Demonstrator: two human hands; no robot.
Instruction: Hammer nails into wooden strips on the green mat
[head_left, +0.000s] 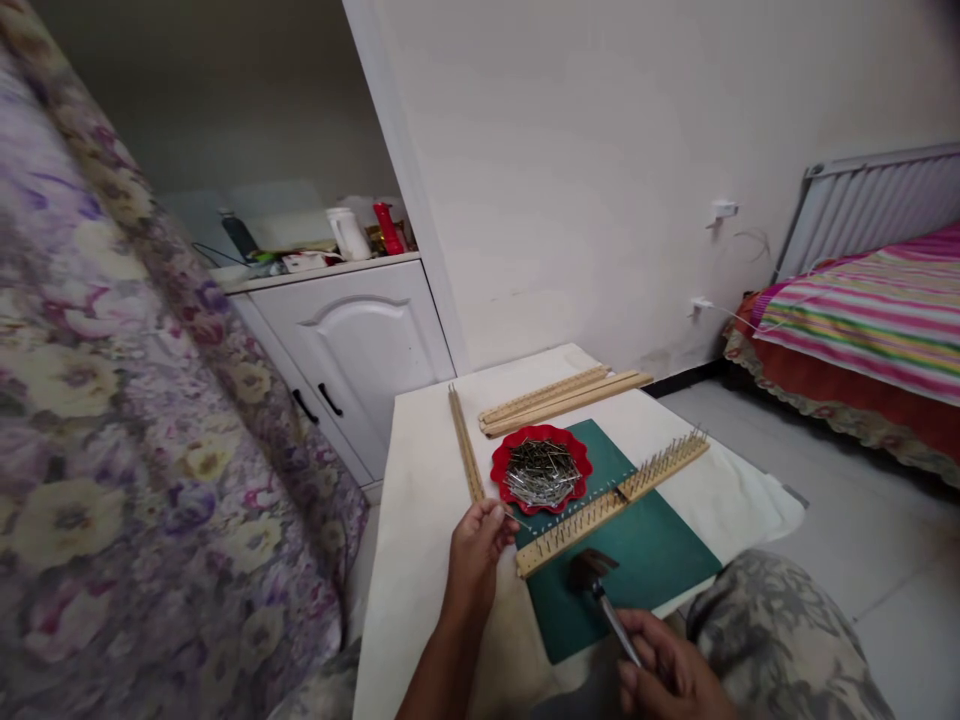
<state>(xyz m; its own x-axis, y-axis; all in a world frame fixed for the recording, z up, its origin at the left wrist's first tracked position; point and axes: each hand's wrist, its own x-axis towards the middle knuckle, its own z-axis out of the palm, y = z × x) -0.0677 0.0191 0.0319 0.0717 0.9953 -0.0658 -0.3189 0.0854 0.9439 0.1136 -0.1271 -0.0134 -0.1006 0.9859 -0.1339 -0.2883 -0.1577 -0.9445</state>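
Pale table (417, 470) near white cabinet (367, 370); left fingers (504, 516) pinch nail (520, 521), right fingers (646, 655) grip hammer (616, 626).

The hammer (609, 605) has a dark head and a shiny metal handle and is held tilted above the green mat, while the thin nail (520, 520) is pinched near one end of the wooden strip (577, 523), which lies slantwise with many nails standing in it.
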